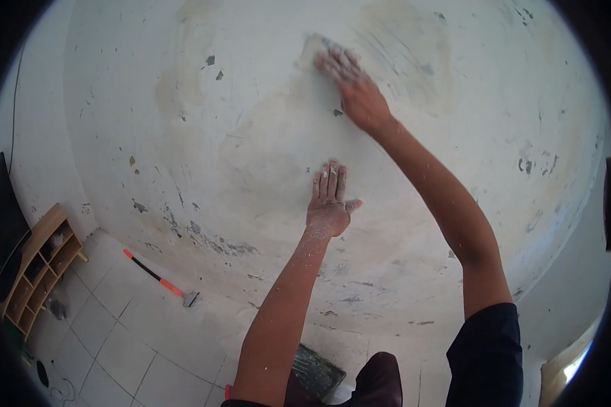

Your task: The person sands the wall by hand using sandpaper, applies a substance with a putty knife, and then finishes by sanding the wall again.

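Observation:
A scuffed off-white wall with chipped paint and grey patches fills most of the head view. My left hand lies flat on it, fingers stretched upward and thumb out to the right, dusted with white powder. Higher up and slightly right, my right hand presses a pale, thin sheet like sandpaper against the wall. Its fingers are blurred and powdery, and the sheet's edge sticks out past them on the left. Most of the sheet is hidden under the fingers.
On the tiled floor at lower left lies a long-handled scraper in orange and black. A wooden shelf unit and a dark screen stand at far left. A dark green, speckled tray sits below, near my legs.

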Tool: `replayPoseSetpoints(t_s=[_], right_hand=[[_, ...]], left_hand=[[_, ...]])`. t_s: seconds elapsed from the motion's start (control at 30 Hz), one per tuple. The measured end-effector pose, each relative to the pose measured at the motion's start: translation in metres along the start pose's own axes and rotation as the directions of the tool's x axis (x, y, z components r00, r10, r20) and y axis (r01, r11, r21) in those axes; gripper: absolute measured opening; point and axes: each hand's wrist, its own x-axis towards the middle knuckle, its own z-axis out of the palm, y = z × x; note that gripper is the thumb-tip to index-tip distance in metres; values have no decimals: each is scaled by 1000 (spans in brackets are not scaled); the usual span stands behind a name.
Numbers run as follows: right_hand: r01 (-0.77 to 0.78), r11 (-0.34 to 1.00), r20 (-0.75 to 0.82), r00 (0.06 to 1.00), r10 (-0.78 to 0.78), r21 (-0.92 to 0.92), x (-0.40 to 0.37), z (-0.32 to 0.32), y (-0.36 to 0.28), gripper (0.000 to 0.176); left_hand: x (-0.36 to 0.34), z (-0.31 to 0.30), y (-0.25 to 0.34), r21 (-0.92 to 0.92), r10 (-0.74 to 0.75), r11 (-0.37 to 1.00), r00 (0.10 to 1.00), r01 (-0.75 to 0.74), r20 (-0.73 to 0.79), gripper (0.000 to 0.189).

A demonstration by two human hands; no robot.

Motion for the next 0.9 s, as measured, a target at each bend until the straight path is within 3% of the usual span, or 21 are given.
replayPoseSetpoints(t_s=[0.13,0.2,0.27,0.37,0.47,0.6,0.7,0.73,0.8,0.9], right_hand=[[44,995,118,992,-55,92,-118,-15,-25,74],[66,996,130,989,-74,63,-116,-17,-17,74],[84,996,96,992,-84,1,-89,-14,-3,71],[54,995,-72,996,-61,-84,15,-1,20,67],[-12,999,-132,991,6,-46,28,5,16,68],[-17,996,34,999,14,82,-112,-11,-23,70],[-45,996,186,982,31,71,-149,-22,-28,72],[21,996,109,994,-31,92,-126,-20,-18,72],[61,997,-4,998,-61,-48,-58,-9,2,69],[31,996,-80,996,-38,-88,27,-1,9,68]], left_hand=[[1,-1,1,19,-6,1000,999,7,-43,91],[-1,-2,1,58,-8,998,999,11,-38,91],[0,-4,2,58,-26,998,1000,26,-8,92],[0,1,1,60,-43,997,998,45,-39,89],[0,1,1,35,-42,998,998,43,-35,89],[0,-6,4,77,-58,995,998,60,-24,90],[-1,-3,3,107,-46,993,997,52,-56,90],[-2,-4,4,98,-56,993,998,60,-39,90],[1,-6,4,98,-64,993,998,67,-27,90],[-1,1,2,105,-63,992,998,65,-20,90]])
